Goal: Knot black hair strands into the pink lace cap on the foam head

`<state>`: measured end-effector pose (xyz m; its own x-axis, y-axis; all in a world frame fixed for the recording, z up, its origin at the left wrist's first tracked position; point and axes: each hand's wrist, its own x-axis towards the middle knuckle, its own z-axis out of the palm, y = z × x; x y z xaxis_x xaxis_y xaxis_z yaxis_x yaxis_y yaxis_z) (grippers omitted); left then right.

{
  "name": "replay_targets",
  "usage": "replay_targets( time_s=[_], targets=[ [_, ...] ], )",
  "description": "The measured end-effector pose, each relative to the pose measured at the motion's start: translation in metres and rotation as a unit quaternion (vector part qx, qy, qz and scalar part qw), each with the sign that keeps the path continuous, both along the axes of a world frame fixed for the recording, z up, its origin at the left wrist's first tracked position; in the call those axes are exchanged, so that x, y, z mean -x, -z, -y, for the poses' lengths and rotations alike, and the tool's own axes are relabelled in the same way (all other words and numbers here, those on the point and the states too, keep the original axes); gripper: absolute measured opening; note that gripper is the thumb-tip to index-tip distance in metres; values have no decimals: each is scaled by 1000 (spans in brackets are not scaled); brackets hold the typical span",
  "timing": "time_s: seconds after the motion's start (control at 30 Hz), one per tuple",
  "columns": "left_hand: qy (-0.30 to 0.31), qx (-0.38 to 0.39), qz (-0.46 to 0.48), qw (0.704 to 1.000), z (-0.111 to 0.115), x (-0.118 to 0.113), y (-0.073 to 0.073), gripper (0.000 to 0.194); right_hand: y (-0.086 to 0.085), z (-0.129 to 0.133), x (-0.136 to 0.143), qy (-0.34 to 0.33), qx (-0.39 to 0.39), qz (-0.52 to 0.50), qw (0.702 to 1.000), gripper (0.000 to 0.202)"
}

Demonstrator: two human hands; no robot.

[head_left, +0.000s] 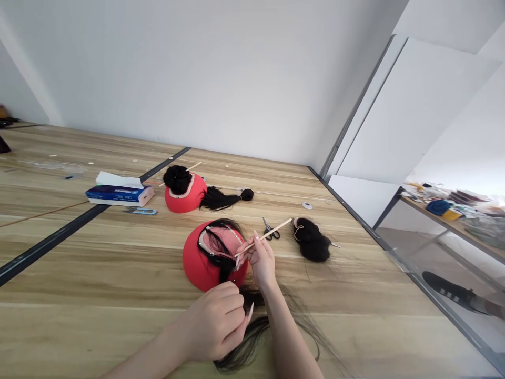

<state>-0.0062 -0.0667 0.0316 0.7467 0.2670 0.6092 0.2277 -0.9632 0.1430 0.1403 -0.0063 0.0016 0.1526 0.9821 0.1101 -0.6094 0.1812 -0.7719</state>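
Observation:
A red dome-shaped block (pixel 194 261) sits on the table with a pink mesh cap piece (pixel 229 238) fixed on it and dark hair over its rim. My right hand (pixel 261 259) pinches a thin wooden stick (pixel 278 227), its lower end at the mesh edge; any hook there is too small to make out. Close below the block, my left hand (pixel 219 318) is closed around a strand of dark hair (pixel 225 269) coming off the cap. Loose long hair (pixel 252 337) spreads on the table under both forearms.
Behind stands a second red block (pixel 185 202) bearing a hair bun (pixel 177 179) with a stick through it. Nearby lie a tied hair bundle (pixel 221 199), black scissors (pixel 272 231), a dark hairpiece (pixel 313 242), blue thread snips (pixel 142 211) and a tissue box (pixel 118 195).

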Motion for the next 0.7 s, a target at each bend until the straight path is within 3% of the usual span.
replay_targets(
  time_s=[0.37,0.7],
  targets=[
    [-22,-6,-5,1000,1,6,-3,30,0,0,-1,-24,-5,-8,1000,35],
    [-19,22,-5,1000,0,9,6,31,4,-3,-1,-2,45,16,999,43]
  ],
)
